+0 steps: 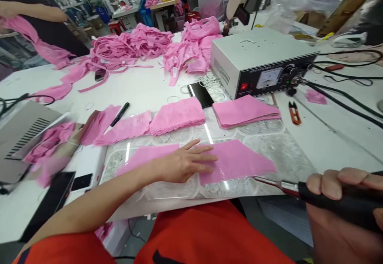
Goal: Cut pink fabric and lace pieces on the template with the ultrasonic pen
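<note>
Fingers (pixel 207 157) of my left hand (pixel 179 166) lie spread, palm down, across the left end of a pink cloth panel (pixel 239 160) on a grey marbled mat (pixel 284 146), directly in front of me at the near side of the worktop (pixel 140 88). The panel looks light, thin and soft, likely to slide or ruck on the smooth mat, so I judge it best held by flat pressure near an edge, or lifted by a corner. My right hand (pixel 344 232) is curled firmly round a slim, black-handled metal-tipped tool (pixel 305 192), its point just beside the panel's near edge; whether the two touch I cannot tell. A second pink panel (pixel 149 153) lies to the left, partly covered by my wrist. Just behind sit a thick pink stack (pixel 178 116) and a thinner pink stack (pixel 247 110), a black phone (pixel 202 94) beyond them. Farther back are a grey metered unit (pixel 266 50) and a loose pink heap (pixel 128 46), while at far left a co-worker (pixel 38 12) in dark clothing has pink fabric (pixel 38 43) in hand
</note>
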The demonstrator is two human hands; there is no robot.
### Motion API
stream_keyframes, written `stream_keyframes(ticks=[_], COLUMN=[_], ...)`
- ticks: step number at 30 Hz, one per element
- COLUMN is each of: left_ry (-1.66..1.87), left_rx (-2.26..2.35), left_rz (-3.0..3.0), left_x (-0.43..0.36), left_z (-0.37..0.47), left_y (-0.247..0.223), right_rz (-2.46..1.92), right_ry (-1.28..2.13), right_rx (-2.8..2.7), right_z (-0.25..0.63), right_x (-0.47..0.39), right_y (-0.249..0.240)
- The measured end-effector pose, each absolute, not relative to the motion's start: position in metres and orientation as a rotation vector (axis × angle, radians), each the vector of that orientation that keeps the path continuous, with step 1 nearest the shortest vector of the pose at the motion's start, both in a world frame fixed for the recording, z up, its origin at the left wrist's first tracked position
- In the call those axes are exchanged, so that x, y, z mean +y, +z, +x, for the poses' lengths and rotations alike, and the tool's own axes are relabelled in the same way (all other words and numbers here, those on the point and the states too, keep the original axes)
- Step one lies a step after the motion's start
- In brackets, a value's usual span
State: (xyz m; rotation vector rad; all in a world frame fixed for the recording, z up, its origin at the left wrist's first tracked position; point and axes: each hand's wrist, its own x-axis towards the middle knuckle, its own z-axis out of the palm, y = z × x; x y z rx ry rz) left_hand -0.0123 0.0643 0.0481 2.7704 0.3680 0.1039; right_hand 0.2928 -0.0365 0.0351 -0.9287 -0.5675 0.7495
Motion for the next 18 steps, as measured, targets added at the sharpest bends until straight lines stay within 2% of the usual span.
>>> stream_keyframes(ticks=[9,18], left_ry=[0.018,0.033], left_rx=[0.471,0.483], left_rz=[2.748,2.796], left_x=[0.04,0.04], left_z=[-0.042,-0.041], left_y=[0.027,0.028], right_rz=[-0.742,-0.687], right_ry=[0.931,1.096], right_rx=[-0.836,-0.984], right_z=[0.237,0.212], right_x=[-0.03,-0.031], right_y=[0.04,0.043])
